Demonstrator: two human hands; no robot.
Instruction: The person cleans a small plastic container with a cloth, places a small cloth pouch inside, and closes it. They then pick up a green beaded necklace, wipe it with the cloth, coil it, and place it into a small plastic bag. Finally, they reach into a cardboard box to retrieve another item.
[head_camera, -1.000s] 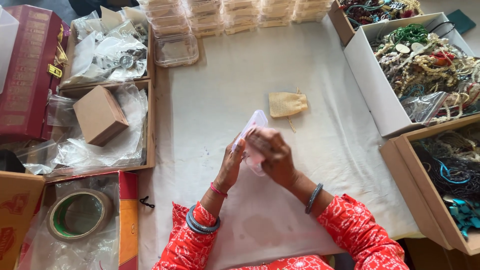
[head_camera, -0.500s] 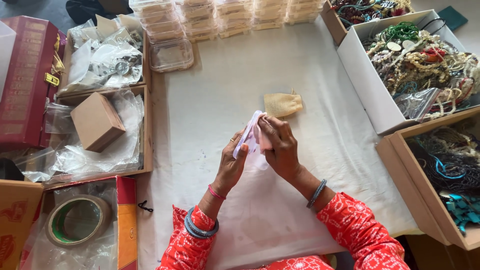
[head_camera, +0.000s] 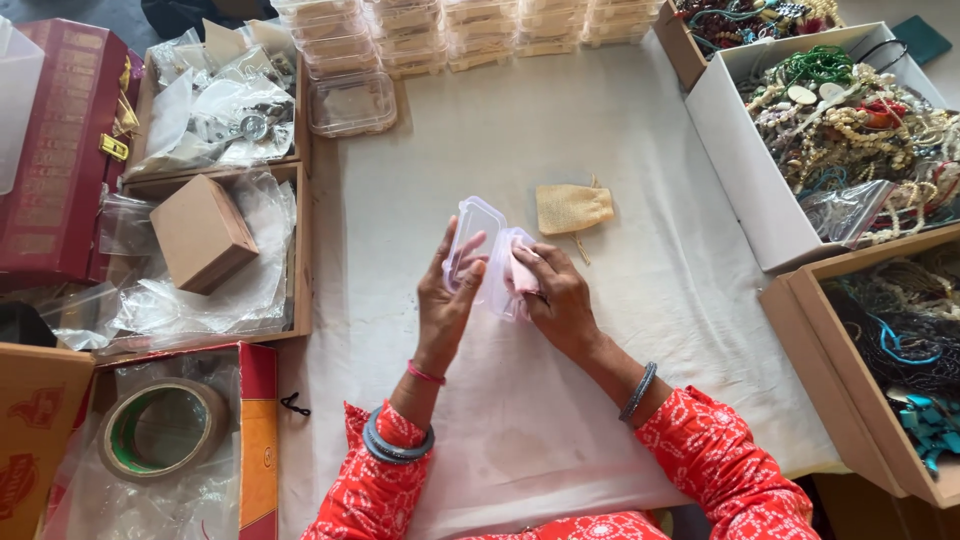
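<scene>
A small clear hinged plastic box (head_camera: 484, 250) stands open above the white cloth. My left hand (head_camera: 446, 300) holds its lid side, fingers spread along the clear plastic. My right hand (head_camera: 558, 298) grips the box's other half and presses a pink piece (head_camera: 522, 277) into it. A small tan cloth pouch (head_camera: 572, 207) with a drawstring lies on the cloth just beyond my right hand.
Stacks of clear plastic boxes (head_camera: 352, 100) line the far edge. Left: trays with plastic bags, a brown cardboard box (head_camera: 202, 231), a tape roll (head_camera: 160, 428). Right: a white box (head_camera: 740, 160) of beaded necklaces and a brown box (head_camera: 850, 370) of dark and turquoise beads.
The clear box was held closed between both hands; now its lid is swung open to the left, and my right hand pushes the pink piece inside.
</scene>
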